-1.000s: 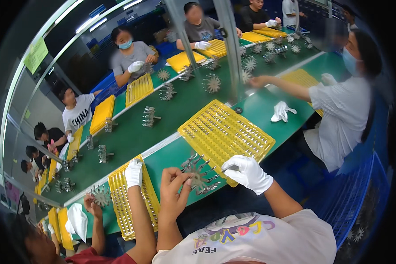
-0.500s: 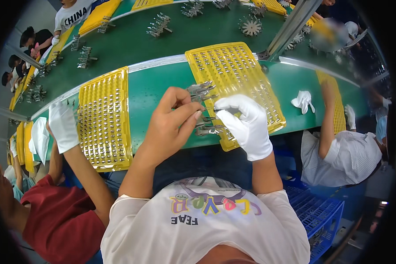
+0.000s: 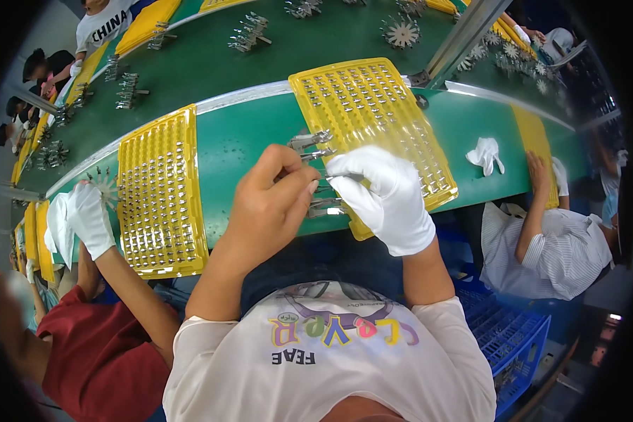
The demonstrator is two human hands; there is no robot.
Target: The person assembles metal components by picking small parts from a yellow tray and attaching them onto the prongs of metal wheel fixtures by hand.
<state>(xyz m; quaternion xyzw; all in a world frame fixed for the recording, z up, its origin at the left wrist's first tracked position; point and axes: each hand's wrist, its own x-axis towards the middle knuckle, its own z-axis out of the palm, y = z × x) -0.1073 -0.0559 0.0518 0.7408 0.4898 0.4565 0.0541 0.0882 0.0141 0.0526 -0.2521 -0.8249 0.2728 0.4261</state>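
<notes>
My bare left hand [image 3: 269, 204] is closed, thumb and fingertips pinched at a spoked metal clip fixture [image 3: 312, 142]. Several silvery arms of that fixture stick out past the fingers, above and below; its middle is hidden by the hand. My right hand [image 3: 385, 202], in a white glove, meets it from the right, thumb and forefinger pinched on a small thin metal part [image 3: 356, 176] whose shape is mostly covered. Behind both hands lies a yellow plastic tray [image 3: 323, 88] with rows of small metal parts, overlapped by the right glove.
Another yellow tray [image 3: 193, 176] of parts lies left, near a co-worker's gloved hand [image 3: 91, 221] and a spoked fixture [image 3: 105, 188]. A white glove [image 3: 485, 156] rests on the green table [image 3: 250, 126]. A metal post [image 3: 464, 46] rises behind; a blue crate [image 3: 506, 334] stands lower right.
My right hand has shifted slightly left, closer to the left fingertips. The left co-worker's glove has moved down and left, uncovering a spoked fixture. The right co-worker's bare hand has come nearer.
</notes>
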